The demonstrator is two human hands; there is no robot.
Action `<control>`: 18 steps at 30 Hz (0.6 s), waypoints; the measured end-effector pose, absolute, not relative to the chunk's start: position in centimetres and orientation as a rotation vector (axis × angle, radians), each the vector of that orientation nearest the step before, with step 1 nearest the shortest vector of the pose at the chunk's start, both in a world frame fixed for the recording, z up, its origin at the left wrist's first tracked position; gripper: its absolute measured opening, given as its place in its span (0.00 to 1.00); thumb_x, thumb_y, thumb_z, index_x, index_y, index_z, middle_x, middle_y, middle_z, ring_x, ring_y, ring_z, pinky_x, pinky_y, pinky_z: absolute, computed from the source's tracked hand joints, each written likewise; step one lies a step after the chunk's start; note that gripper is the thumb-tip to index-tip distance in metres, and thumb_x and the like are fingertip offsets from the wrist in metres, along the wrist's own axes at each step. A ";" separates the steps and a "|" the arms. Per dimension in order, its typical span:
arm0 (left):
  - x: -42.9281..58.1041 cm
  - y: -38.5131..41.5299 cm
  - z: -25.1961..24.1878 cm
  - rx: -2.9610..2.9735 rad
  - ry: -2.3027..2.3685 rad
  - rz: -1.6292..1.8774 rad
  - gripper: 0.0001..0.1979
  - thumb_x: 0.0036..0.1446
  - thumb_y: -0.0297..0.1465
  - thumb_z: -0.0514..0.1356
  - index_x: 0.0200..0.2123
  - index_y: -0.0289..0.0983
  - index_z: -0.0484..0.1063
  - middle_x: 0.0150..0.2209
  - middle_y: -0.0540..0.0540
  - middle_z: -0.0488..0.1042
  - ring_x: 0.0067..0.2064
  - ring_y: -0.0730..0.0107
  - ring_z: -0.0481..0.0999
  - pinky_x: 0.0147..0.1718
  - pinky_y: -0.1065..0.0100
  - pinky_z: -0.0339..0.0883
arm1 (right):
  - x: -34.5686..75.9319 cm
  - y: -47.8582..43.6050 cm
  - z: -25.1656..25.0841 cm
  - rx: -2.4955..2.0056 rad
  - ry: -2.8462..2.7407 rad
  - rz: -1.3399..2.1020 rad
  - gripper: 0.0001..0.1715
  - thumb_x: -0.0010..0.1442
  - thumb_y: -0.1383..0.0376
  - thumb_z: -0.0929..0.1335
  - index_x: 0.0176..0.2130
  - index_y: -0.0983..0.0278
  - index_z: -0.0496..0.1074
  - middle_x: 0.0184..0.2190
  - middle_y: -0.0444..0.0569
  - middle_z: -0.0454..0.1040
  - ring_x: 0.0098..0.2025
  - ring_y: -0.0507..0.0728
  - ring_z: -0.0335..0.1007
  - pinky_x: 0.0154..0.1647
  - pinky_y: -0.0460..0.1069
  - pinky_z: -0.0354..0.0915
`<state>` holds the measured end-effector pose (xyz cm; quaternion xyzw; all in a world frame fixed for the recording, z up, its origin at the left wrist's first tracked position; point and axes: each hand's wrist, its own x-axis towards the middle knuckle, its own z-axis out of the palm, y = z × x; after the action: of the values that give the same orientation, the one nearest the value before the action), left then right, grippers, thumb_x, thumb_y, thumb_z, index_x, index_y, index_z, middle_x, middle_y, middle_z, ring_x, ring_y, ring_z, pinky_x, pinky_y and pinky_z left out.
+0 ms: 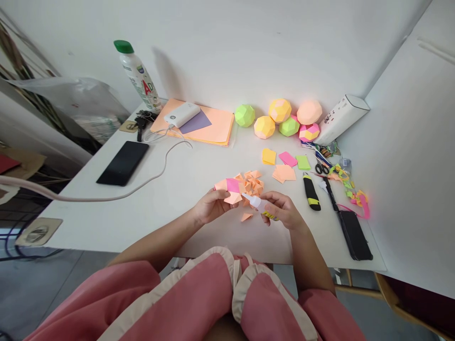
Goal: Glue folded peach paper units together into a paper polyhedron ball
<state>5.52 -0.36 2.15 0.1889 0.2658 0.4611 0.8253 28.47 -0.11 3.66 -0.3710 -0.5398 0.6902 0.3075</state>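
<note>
Left hand: I see the left hand [210,205] pinching a folded paper piece [232,185], peach and pink, with thumb and fingers.
Right hand: the right hand [285,211] has its fingers curled around a little bottle [263,208].
Bottle's long way: it slants from the right hand toward the left hand, thin tip first.
Tip and paper: the tip is right by the paper's edge; I can't tell if they touch.
Nearer hand: the left one is nearer the paper.
Peach bits: a pile of folded bits [253,183] sits just past both hands; one loose bit [246,216] lies between them.
Balls: paper balls [279,110] sit well past the right hand.
</note>
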 end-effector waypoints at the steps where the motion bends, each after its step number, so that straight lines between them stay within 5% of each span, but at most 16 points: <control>1: 5.5 -0.4 2.2 0.396 0.567 0.982 0.10 0.43 0.25 0.61 0.33 0.33 0.73 0.24 0.46 0.73 0.26 0.69 0.71 0.29 0.67 0.65 | 28.6 -0.1 3.7 -0.978 -1.434 1.802 0.19 0.54 0.56 0.71 0.42 0.63 0.71 0.29 0.46 0.74 0.21 0.51 0.68 0.21 0.48 0.66; 7: 5.5 -0.2 1.7 0.378 0.543 0.982 0.11 0.42 0.26 0.62 0.34 0.32 0.74 0.25 0.46 0.74 0.26 0.70 0.71 0.30 0.67 0.65 | 28.9 0.2 4.1 -1.071 -1.521 1.476 0.23 0.48 0.58 0.75 0.44 0.61 0.71 0.41 0.52 0.74 0.44 0.58 0.71 0.43 0.53 0.68; 18: 5.1 -0.1 1.2 0.419 0.546 0.990 0.13 0.42 0.26 0.61 0.35 0.33 0.75 0.29 0.45 0.75 0.28 0.70 0.71 0.30 0.67 0.66 | 30.8 3.4 -0.1 -1.750 -1.347 0.751 0.21 0.43 0.63 0.71 0.39 0.63 0.67 0.42 0.53 0.73 0.43 0.60 0.70 0.47 0.58 0.66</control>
<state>5.10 -0.09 1.20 0.1969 0.2566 0.4655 0.8238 30.79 3.42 -0.06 -0.6897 -0.5310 0.2959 0.3934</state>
